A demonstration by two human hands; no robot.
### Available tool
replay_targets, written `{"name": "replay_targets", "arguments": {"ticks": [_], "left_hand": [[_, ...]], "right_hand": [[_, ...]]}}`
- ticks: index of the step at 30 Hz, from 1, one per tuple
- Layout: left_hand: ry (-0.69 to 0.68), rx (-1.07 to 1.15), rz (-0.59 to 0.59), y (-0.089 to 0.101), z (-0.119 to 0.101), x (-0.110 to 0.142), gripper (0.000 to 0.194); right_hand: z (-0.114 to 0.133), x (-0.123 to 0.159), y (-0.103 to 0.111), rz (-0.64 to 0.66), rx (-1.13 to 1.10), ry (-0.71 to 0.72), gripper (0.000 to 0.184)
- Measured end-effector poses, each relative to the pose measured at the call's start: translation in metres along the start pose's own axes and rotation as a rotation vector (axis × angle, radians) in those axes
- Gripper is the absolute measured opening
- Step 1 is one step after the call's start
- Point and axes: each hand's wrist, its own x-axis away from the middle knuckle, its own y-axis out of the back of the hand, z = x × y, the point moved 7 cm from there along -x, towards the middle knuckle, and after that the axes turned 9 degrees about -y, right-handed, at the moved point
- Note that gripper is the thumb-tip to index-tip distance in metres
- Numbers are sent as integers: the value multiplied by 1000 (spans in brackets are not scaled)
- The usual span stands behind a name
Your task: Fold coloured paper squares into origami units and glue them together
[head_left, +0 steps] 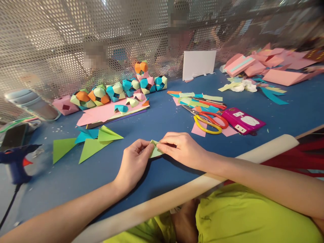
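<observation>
Between my hands is a small piece of light green paper (156, 152), partly folded and held just above the blue table. My left hand (135, 158) pinches its left edge with thumb and fingers. On the opposite edge, the thumb and fingers of my right hand (181, 146) are closed on the same paper. My fingertips cover part of its upper edge. To the left of my hands lie green paper triangles (93, 147) and a blue folded piece (86, 134). Scissors (207, 122) with red and yellow handles rest beyond my right hand.
Several folded paper balls (115, 91) line the perforated metal screen (121, 33). A glue gun (16, 162), phone (15, 135) and bottle (32, 103) stand left. Right are a magenta box (243, 120), pink paper pieces (283, 77) and a white board (198, 64). A pale roll (157, 206) edges the table.
</observation>
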Motion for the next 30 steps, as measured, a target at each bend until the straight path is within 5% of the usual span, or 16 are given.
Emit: {"name": "replay_targets", "arguments": {"ticks": [14, 30], "left_hand": [[101, 184, 93, -12, 5, 4, 26], [52, 64, 80, -6, 5, 2, 25]], "right_hand": [[4, 2, 6, -101, -87, 77, 15], [-1, -1, 3, 10, -207, -119, 18]]}}
